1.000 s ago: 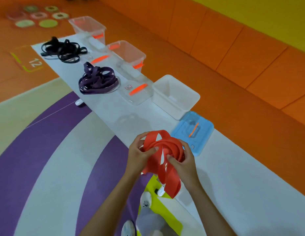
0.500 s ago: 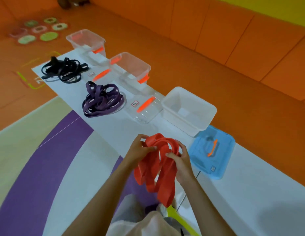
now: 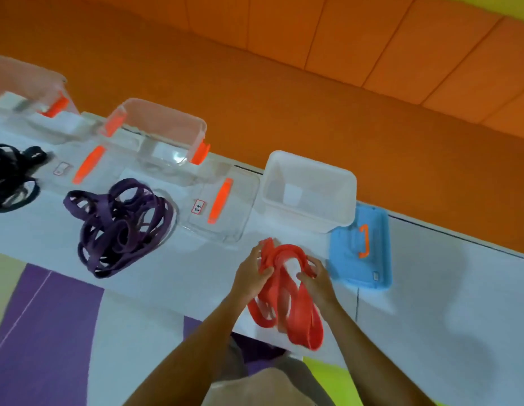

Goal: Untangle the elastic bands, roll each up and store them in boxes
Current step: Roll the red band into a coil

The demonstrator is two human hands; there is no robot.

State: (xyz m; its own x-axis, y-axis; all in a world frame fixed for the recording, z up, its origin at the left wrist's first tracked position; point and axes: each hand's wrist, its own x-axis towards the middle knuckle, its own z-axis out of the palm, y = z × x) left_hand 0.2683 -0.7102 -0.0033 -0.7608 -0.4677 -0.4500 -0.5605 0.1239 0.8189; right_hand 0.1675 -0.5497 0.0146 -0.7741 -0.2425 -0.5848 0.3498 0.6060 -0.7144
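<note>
Rolling up the flat red elastic band seems the step in hand. It is held above the near edge of the long white table, just in front of the empty white plastic box, with the left hand pinching its top loops and the right hand curling its fingers round them. Loops hang loose below, so the next move calls for winding them in tightly before boxing.

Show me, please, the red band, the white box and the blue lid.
red band [image 3: 304, 323], head view, on its hanging loop.
white box [image 3: 298, 218], head view, on its near wall.
blue lid [image 3: 348, 259], head view, on its flat top.
</note>
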